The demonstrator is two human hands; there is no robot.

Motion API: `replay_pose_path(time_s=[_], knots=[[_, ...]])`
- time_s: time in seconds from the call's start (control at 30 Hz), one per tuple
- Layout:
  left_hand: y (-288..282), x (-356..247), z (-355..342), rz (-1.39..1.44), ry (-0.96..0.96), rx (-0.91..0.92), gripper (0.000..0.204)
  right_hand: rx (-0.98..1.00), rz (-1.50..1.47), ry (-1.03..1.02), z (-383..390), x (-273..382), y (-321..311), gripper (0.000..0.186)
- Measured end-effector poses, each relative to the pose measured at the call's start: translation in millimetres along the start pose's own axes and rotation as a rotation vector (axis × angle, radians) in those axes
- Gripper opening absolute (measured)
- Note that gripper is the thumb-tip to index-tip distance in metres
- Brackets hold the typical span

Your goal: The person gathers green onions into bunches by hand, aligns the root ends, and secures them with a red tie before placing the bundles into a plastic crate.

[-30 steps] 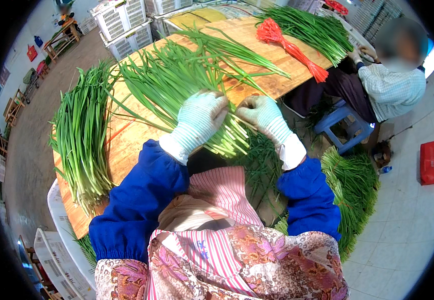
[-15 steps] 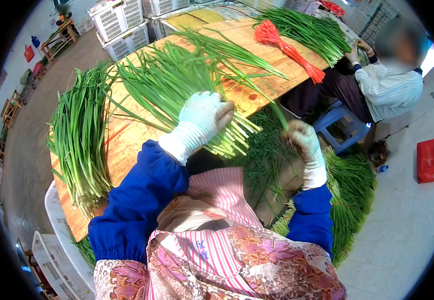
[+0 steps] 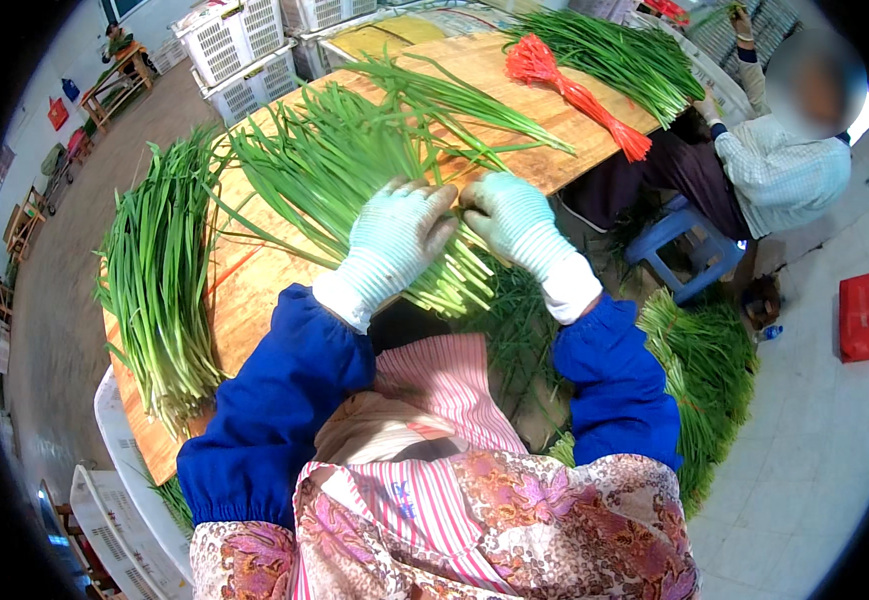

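Observation:
My left hand (image 3: 400, 240), in a striped knit glove, is closed around a loose bunch of long green chives (image 3: 315, 170), whose pale stalk ends stick out to the right below it. My right hand (image 3: 505, 225), gloved alike, has curled fingers at the right side of that bunch, beside my left fingers; what they grip is hidden. The chives lie across a wooden board (image 3: 235, 320). Another bundle (image 3: 155, 280) lies along the board's left side, and a thin loose group (image 3: 475, 105) is above my hands.
Red ties (image 3: 575, 100) and more chives (image 3: 615, 60) lie at the board's back right. A co-worker (image 3: 775, 170) sits on a blue stool (image 3: 680, 255). White crates (image 3: 245, 90) stand behind. A green pile (image 3: 695, 400) is below right, near a red bag (image 3: 860, 315).
My right hand went down and right with a green stalk, then came back up to the bunch. The stalk is no longer visible in it. The co-worker's far hand has risen.

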State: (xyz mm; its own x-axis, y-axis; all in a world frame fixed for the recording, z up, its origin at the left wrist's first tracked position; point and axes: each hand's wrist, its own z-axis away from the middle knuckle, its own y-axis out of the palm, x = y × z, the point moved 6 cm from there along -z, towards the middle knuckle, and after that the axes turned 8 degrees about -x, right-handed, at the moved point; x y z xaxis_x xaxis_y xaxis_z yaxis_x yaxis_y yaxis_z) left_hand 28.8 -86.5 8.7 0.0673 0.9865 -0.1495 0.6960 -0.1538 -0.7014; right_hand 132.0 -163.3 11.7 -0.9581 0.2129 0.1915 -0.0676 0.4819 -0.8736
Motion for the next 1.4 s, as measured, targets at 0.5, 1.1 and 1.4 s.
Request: replay_pose_path(time_s=[0.5,1.1,1.4], knots=[[4,1,0,-0.008,0.029,0.066,0.017,-0.135,-0.070,0.442,90,-89,-26,0.023],[11,-12,-15,0.062,0.098,0.294,0.030,-0.046,0.187,0.113,-29,-97,-29,0.027],[12,-8,-10,0.041,0.077,0.298,0.027,-0.210,-0.497,0.397,-4,-109,-12,0.016]])
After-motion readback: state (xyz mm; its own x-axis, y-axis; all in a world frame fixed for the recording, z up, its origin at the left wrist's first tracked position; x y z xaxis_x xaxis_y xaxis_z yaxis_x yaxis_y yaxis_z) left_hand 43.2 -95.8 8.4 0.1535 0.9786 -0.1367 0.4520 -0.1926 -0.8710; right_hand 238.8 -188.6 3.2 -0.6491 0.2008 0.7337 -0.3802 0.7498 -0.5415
